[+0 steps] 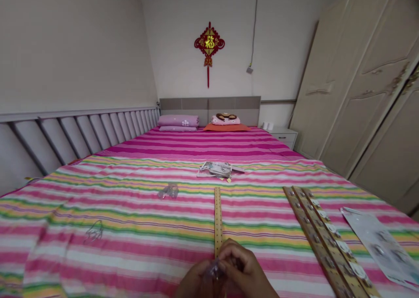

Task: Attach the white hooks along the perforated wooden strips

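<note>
My left hand (194,280) and my right hand (242,267) meet at the bottom middle of the view, both closed. Between their fingertips is a small clear, purplish plastic bag (214,269), pinched from both sides; its contents are too blurred to make out. Beneath the hands a narrow pale wooden strip with small holes (218,215) runs away from me over the striped sheet. Its near end is hidden by my hands.
Brown and pale strips carrying round metal pieces (327,241) lie to the right, beside a clear packet of round pieces (382,245). Farther off are a plastic packet (216,169) and a small clear bag (168,191). Thin looped strands (94,231) lie left.
</note>
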The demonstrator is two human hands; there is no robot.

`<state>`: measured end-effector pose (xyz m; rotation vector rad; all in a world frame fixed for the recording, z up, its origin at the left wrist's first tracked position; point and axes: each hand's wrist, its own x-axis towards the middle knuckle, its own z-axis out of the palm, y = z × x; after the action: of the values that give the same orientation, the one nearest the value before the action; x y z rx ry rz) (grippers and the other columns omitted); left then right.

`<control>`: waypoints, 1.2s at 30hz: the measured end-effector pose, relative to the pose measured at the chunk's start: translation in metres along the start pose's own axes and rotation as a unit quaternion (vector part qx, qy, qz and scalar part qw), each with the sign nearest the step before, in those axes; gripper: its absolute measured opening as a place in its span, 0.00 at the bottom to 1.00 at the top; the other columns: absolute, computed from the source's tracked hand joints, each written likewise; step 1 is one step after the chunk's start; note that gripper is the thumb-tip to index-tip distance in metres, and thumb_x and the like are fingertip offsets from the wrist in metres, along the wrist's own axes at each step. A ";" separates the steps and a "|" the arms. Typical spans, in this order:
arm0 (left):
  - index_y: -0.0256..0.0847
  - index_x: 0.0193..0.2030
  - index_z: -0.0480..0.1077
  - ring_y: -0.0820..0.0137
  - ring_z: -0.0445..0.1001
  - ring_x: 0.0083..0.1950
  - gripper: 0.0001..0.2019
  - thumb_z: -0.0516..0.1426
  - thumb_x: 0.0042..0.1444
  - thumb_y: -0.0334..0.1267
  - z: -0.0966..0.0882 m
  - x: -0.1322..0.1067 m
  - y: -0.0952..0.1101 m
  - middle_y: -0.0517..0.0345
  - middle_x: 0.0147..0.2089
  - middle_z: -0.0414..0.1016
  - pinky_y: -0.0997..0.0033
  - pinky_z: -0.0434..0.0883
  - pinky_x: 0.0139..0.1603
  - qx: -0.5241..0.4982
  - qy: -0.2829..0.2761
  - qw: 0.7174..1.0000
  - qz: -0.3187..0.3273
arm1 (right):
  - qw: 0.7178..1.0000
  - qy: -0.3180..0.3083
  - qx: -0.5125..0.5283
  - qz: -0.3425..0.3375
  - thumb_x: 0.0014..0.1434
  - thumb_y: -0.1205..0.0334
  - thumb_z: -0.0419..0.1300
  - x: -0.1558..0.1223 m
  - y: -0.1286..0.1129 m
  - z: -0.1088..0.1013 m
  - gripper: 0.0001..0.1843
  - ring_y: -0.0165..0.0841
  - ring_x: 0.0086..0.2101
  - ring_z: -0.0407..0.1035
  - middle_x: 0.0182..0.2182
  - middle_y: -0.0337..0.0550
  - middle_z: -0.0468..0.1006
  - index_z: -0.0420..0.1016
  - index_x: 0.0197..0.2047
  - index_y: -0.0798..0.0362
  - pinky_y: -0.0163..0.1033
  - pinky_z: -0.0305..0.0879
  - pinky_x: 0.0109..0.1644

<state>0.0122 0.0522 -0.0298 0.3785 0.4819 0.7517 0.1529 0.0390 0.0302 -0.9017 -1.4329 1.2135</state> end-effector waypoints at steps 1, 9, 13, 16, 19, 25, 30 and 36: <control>0.39 0.26 0.73 0.70 0.74 0.31 0.04 0.60 0.50 0.35 0.000 0.001 -0.001 0.57 0.26 0.74 0.73 0.66 0.35 0.005 0.009 1.000 0.009 | 1.000 0.009 0.011 0.006 0.50 0.51 0.66 0.001 0.000 0.000 0.13 0.31 0.27 0.63 0.27 0.41 0.71 0.77 0.26 0.52 0.35 0.59 0.30; 0.40 0.33 0.76 0.65 0.74 0.41 0.16 0.64 0.43 0.50 0.017 -0.002 0.023 0.54 0.37 0.78 0.70 0.67 0.41 0.176 0.189 0.947 0.189 | 0.979 0.133 0.122 0.092 0.43 0.48 0.70 0.021 0.027 -0.009 0.18 0.25 0.18 0.59 0.17 0.35 0.70 0.77 0.26 0.54 0.32 0.54 0.23; 0.38 0.27 0.75 0.66 0.73 0.35 0.14 0.65 0.42 0.48 0.023 0.009 0.038 0.55 0.28 0.76 0.70 0.67 0.39 0.346 0.184 0.881 0.264 | 0.975 0.156 0.121 0.104 0.39 0.47 0.71 0.033 0.045 -0.015 0.19 0.25 0.18 0.60 0.16 0.36 0.72 0.79 0.25 0.56 0.32 0.54 0.21; 0.38 0.27 0.74 0.66 0.72 0.32 0.13 0.63 0.44 0.47 0.020 0.025 0.047 0.56 0.27 0.76 0.71 0.66 0.35 0.386 0.194 0.853 0.292 | 0.971 0.178 0.119 0.110 0.35 0.48 0.72 0.045 0.053 -0.019 0.20 0.27 0.18 0.62 0.15 0.38 0.72 0.79 0.22 0.57 0.32 0.54 0.21; 0.37 0.26 0.74 0.68 0.71 0.28 0.13 0.62 0.44 0.46 0.013 0.046 0.057 0.57 0.24 0.75 0.72 0.65 0.31 0.408 0.193 0.841 0.297 | 0.963 0.203 0.136 0.113 0.33 0.50 0.73 0.062 0.057 -0.021 0.18 0.28 0.17 0.63 0.14 0.38 0.73 0.78 0.20 0.57 0.32 0.56 0.22; 0.37 0.24 0.72 0.68 0.71 0.27 0.11 0.63 0.40 0.44 0.000 0.093 0.082 0.57 0.22 0.74 0.70 0.66 0.32 0.402 0.224 0.829 0.317 | 0.951 0.247 0.156 0.097 0.32 0.57 0.71 0.104 0.066 -0.025 0.14 0.25 0.14 0.60 0.11 0.36 0.70 0.73 0.18 0.56 0.31 0.55 0.20; 0.37 0.27 0.72 0.66 0.74 0.29 0.11 0.63 0.37 0.41 -0.007 0.126 0.096 0.56 0.25 0.76 0.69 0.68 0.34 0.360 0.227 0.845 0.324 | 0.952 0.260 0.140 0.085 0.33 0.58 0.68 0.136 0.081 -0.036 0.12 0.25 0.13 0.58 0.10 0.34 0.68 0.72 0.17 0.55 0.32 0.53 0.18; 0.38 0.25 0.72 0.67 0.73 0.29 0.08 0.61 0.37 0.39 -0.010 0.158 0.110 0.57 0.24 0.75 0.69 0.68 0.35 0.368 0.239 0.833 0.338 | 0.950 0.282 0.118 0.062 0.34 0.59 0.66 0.165 0.099 -0.048 0.09 0.27 0.16 0.61 0.12 0.34 0.69 0.72 0.18 0.55 0.33 0.55 0.20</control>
<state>0.0454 0.2423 -0.0279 1.1383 1.1555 1.3533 0.1582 0.2279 -0.0304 -1.0734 -0.7667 1.0718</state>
